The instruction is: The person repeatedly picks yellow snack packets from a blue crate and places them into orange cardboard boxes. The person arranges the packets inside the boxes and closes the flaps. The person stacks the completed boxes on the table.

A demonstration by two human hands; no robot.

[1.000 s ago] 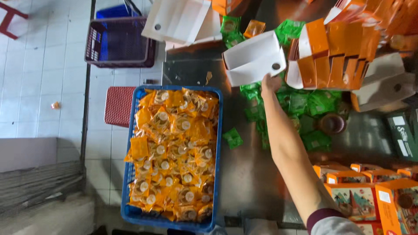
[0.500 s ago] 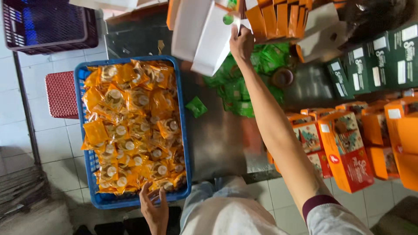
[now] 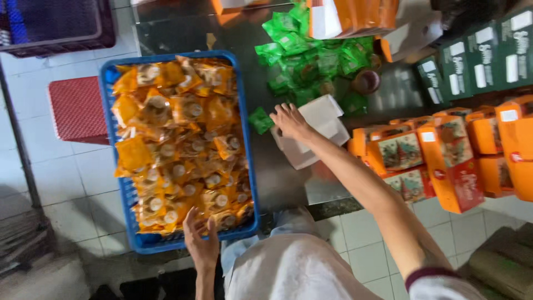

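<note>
My right hand (image 3: 290, 122) grips a white folded box blank (image 3: 319, 130) and holds it low over the metal table (image 3: 277, 178), just right of the crate. My left hand (image 3: 201, 240) rests with fingers spread on the near rim of a blue plastic crate (image 3: 247, 144), touching the closest packets. The crate is filled with several orange snack packets (image 3: 177, 139). A single small green packet (image 3: 260, 120) lies on the table beside my right hand.
A heap of green packets (image 3: 316, 58) lies at the back of the table. Orange printed cartons (image 3: 444, 161) stand in rows on the right, dark green boxes (image 3: 477, 61) behind them. A red stool (image 3: 78, 108) and a dark crate (image 3: 55, 25) are on the tiled floor at left.
My right hand has pulled the white box blank back from the far stack toward me, down to the table. My left hand now rests on the crate's near rim.
</note>
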